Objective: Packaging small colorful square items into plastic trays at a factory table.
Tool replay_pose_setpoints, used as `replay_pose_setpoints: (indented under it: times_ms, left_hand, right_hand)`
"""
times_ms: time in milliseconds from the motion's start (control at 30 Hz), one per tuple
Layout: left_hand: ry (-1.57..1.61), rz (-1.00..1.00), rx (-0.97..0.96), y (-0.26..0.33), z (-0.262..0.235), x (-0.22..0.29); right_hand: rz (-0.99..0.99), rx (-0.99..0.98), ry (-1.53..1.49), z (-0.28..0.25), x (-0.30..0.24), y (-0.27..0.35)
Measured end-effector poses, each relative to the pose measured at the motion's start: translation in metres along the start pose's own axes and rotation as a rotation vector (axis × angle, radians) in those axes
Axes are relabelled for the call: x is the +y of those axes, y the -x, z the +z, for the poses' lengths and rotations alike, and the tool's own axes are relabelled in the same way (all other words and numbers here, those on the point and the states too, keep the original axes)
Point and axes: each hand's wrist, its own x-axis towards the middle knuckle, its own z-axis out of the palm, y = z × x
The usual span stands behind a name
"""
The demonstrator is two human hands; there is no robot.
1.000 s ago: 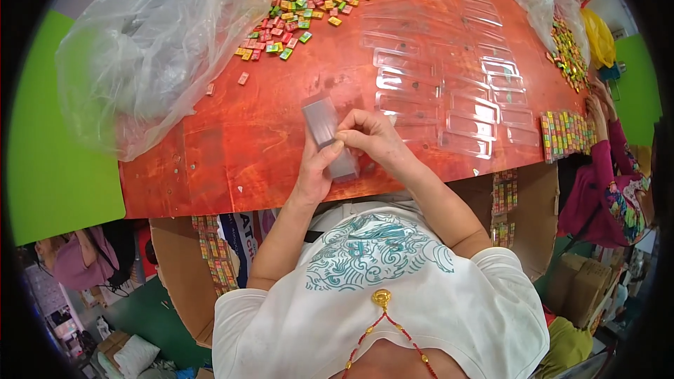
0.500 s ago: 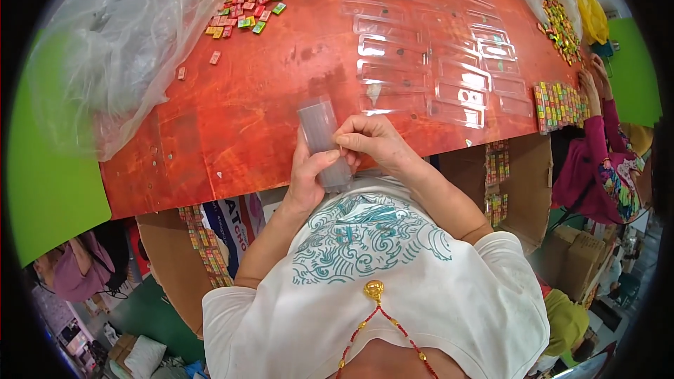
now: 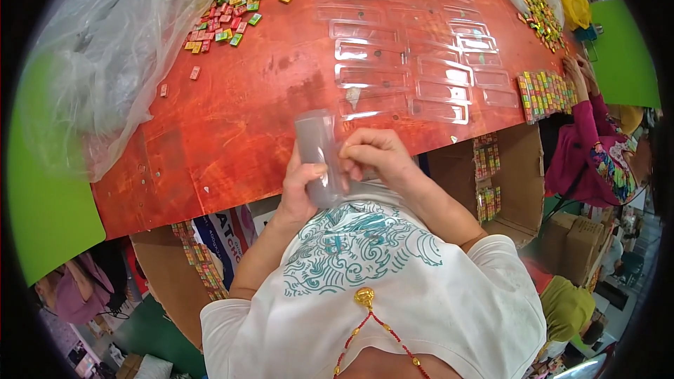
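Observation:
My left hand (image 3: 300,191) is wrapped around a long stack of clear plastic trays (image 3: 317,142), its thumb lying across the front. The stack stands nearly upright at the table's near edge, just in front of my shirt. At its right side is my right hand (image 3: 381,159), fingers curled and thumb pressed to the forefinger. Whether a tray's edge or anything else is in that pinch I cannot make out. Ahead of my hands, clear plastic trays (image 3: 441,70) lie in rows on the red table (image 3: 232,119).
Small coloured boxes (image 3: 242,1) are heaped at the far left beside a large clear plastic bag (image 3: 119,49). At the right, another person's hands (image 3: 577,76) touch a block of lined-up boxes (image 3: 544,95). Open cardboard cartons (image 3: 523,175) holding packed boxes stand below the table edge.
My right hand has come slightly away from the stack, to the right. The stack has dropped slightly toward me in my left hand. The whole view has shifted a little.

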Motion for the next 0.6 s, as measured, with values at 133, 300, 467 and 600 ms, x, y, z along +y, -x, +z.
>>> replay_pose_setpoints:
  times_ms: [133,300,467,600]
  left_hand:
    - [0.05,-0.01,0.006,0.0,-0.009,0.001]
    - [0.168,-0.035,0.02,0.004,-0.012,0.001]
    - [0.162,0.033,0.044,0.008,-0.016,0.004]
    - [0.102,0.091,0.038,0.001,-0.013,0.005]
  right_hand:
    - [-0.1,0.171,-0.093,-0.017,-0.008,0.012]
    - [-0.164,0.293,0.108,-0.031,-0.006,0.021]
    - [-0.783,0.425,1.653,-0.031,-0.013,0.024]
    - [-0.673,0.325,1.839,-0.033,-0.004,0.021]
